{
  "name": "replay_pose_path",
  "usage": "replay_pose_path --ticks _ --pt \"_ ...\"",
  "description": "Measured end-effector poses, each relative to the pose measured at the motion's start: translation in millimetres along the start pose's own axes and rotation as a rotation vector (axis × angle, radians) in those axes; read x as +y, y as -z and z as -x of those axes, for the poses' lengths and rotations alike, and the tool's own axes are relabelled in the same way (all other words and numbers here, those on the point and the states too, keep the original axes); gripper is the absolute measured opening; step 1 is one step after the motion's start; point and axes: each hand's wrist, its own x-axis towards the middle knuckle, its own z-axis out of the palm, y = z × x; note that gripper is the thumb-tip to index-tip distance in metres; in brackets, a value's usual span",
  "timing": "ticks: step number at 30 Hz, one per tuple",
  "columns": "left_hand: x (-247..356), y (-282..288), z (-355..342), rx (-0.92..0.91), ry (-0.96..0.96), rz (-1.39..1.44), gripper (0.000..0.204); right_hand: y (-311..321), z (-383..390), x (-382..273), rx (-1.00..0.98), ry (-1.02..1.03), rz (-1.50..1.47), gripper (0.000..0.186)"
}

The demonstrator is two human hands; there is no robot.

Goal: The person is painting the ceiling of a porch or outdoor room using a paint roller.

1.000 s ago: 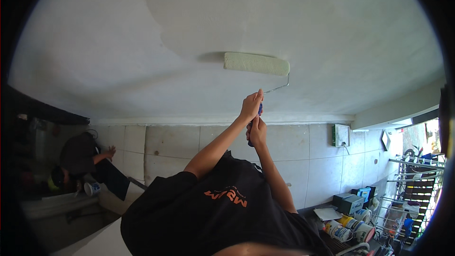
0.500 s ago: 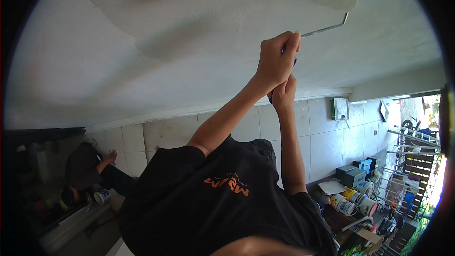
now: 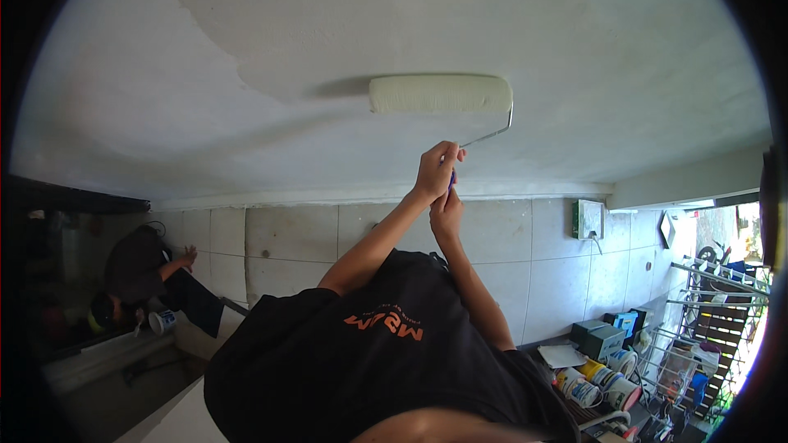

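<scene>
A long-handled paint roller with a wide cream sleeve lies against the white painted surface, or very near it. Its bent metal frame runs down to a blue handle. My left hand is closed round the upper part of the handle. Below it, my right hand grips the lower end. Both forearms reach up from my dark shirt. Above the roller, a darker grey patch with an uneven edge spreads over the surface.
Large pale tiles border the painted surface. Another person is at the far left beside a white bucket. A green-edged white box is on the right. Several paint buckets, grey cases and a metal rack crowd the lower right.
The roller has come down and a little left in the view, nearer my body, and looks smaller. Both hands have moved down and left with it, still gripping the handle.
</scene>
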Motion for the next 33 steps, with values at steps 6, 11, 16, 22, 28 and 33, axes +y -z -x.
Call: replay_pose_path --ticks 6,11,16,22,28,33 --pt "118.2 -21.3 -22.6 -0.064 -0.265 0.031 0.040 45.2 -44.9 -110.8 0.029 0.246 -0.137 0.039" --pt "164.1 -31.2 -34.2 -0.063 -0.366 0.088 0.040 63.6 -61.1 -156.0 -0.035 0.243 -0.288 0.039" --pt "69.0 -10.6 -15.9 0.041 -0.101 -0.007 0.044 9.0 -30.7 -59.0 0.063 0.169 -0.362 0.040" --pt "-40.7 15.4 13.8 0.143 0.170 0.005 0.051 -11.0 23.5 7.7 -0.028 -0.148 -0.433 0.039" --pt "34.0 -11.9 -11.5 -0.027 -0.015 0.043 0.048 10.2 -18.3 -27.3 0.125 0.062 -0.376 0.035" --pt "156.2 -41.5 -47.2 -0.029 -0.379 0.118 0.048 63.9 -75.2 -149.2 0.040 0.262 -0.571 0.035"
